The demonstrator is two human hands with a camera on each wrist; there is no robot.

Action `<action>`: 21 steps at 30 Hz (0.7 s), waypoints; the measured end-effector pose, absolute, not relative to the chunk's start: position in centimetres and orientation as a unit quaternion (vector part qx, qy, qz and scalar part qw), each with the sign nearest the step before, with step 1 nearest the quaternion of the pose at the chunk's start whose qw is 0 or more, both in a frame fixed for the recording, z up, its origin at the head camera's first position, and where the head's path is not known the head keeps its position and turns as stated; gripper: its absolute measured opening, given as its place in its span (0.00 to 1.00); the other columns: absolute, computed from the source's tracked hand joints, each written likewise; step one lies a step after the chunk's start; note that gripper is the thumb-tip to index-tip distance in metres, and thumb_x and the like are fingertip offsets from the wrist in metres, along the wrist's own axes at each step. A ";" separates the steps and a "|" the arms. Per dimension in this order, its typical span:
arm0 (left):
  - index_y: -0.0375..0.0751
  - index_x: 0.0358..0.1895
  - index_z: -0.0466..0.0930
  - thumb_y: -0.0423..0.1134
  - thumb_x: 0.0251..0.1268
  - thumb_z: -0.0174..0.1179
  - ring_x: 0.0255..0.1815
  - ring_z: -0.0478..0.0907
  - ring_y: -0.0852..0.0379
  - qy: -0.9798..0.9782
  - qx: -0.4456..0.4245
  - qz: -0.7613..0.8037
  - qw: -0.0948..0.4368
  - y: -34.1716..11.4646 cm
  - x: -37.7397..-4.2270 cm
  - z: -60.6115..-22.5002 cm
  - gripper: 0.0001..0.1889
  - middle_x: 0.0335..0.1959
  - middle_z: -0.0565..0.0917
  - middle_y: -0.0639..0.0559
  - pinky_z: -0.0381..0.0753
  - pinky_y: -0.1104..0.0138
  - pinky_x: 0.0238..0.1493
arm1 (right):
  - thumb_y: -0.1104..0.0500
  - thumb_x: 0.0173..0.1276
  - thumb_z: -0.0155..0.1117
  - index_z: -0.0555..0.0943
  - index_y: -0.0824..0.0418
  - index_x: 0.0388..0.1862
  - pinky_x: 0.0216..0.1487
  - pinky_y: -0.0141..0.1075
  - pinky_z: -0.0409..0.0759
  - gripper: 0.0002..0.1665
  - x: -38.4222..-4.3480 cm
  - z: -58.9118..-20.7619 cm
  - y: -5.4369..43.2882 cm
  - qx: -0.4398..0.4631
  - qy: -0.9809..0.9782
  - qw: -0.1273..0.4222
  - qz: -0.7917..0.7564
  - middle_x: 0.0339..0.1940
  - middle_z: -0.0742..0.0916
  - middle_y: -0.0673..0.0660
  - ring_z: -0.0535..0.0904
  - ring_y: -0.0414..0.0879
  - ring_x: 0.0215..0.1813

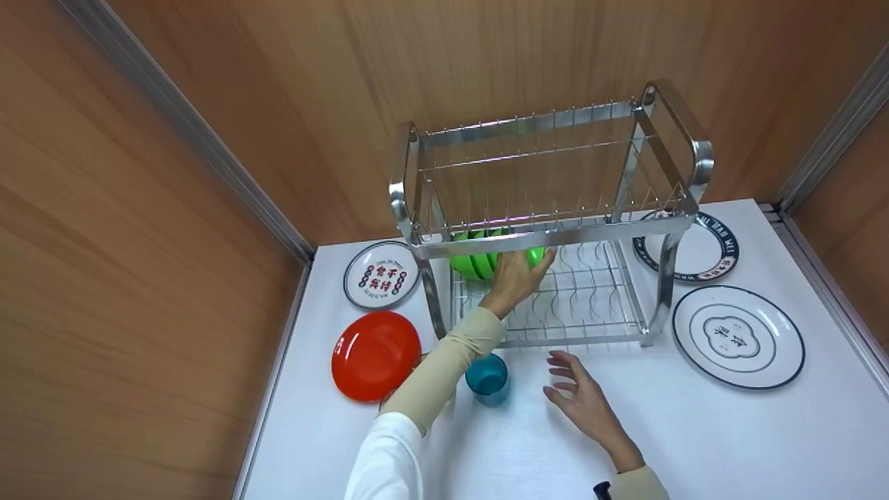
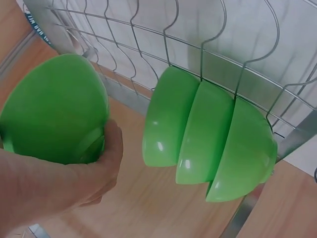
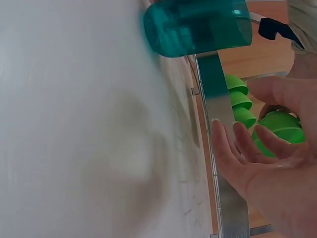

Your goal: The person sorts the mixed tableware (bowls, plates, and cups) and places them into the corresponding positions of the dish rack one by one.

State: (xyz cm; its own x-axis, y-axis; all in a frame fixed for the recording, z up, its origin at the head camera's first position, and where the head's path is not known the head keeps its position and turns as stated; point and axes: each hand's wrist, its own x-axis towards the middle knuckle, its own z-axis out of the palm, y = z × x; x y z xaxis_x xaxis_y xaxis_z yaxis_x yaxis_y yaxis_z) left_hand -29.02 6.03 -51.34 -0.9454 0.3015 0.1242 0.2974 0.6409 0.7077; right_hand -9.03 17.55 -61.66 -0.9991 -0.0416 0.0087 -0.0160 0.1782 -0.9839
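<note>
My left hand (image 1: pixel 515 279) reaches into the lower tier of the metal dish rack (image 1: pixel 549 239) and grips a green bowl (image 2: pixel 57 109), thumb and fingers at its side. To its left in the head view, several green bowls (image 2: pixel 205 134) stand on edge in a row between the wires. A gap separates them from the held bowl in the left wrist view. In front of the rack my right hand (image 1: pixel 587 410) hangs over the white table with spread, slightly bent fingers, holding nothing. A teal cup (image 1: pixel 487 375) is nearest to it.
At left lie a white plate with red characters (image 1: pixel 381 275) and a red plate (image 1: pixel 376 356). On the right are a dark-rimmed plate (image 1: pixel 722 264), partly behind the rack, and a white plate (image 1: pixel 739 337). Wooden panels (image 1: pixel 278 118) enclose the table. The left forearm partly hides something beside the red plate.
</note>
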 end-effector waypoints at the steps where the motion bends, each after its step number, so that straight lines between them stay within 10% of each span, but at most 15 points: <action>1: 0.51 0.77 0.62 0.60 0.77 0.55 0.63 0.72 0.55 0.903 0.168 0.396 -0.003 6.0 -29.2 -51.4 0.33 0.66 0.73 0.47 0.75 0.60 0.65 | 0.68 0.68 0.71 0.66 0.63 0.75 0.66 0.42 0.77 0.40 -9.0 -61.7 17.4 -0.020 0.767 0.016 -0.641 0.69 0.76 0.64 0.75 0.60 0.68; 11: 0.42 0.80 0.59 0.55 0.75 0.60 0.78 0.64 0.45 0.905 0.153 0.395 -0.041 6.5 -30.6 -52.4 0.39 0.79 0.64 0.43 0.63 0.53 0.76 | 0.69 0.66 0.72 0.61 0.64 0.78 0.68 0.48 0.74 0.45 -9.5 -62.1 16.2 -0.049 0.760 0.069 -0.645 0.72 0.73 0.69 0.71 0.67 0.70; 21: 0.33 0.79 0.59 0.55 0.73 0.63 0.41 0.86 0.51 0.926 0.204 0.287 -0.137 7.1 -31.3 -53.6 0.41 0.72 0.73 0.38 0.83 0.58 0.56 | 0.65 0.65 0.75 0.59 0.65 0.79 0.68 0.54 0.74 0.49 -9.7 -62.1 15.0 -0.068 0.753 0.103 -0.646 0.73 0.71 0.70 0.69 0.68 0.72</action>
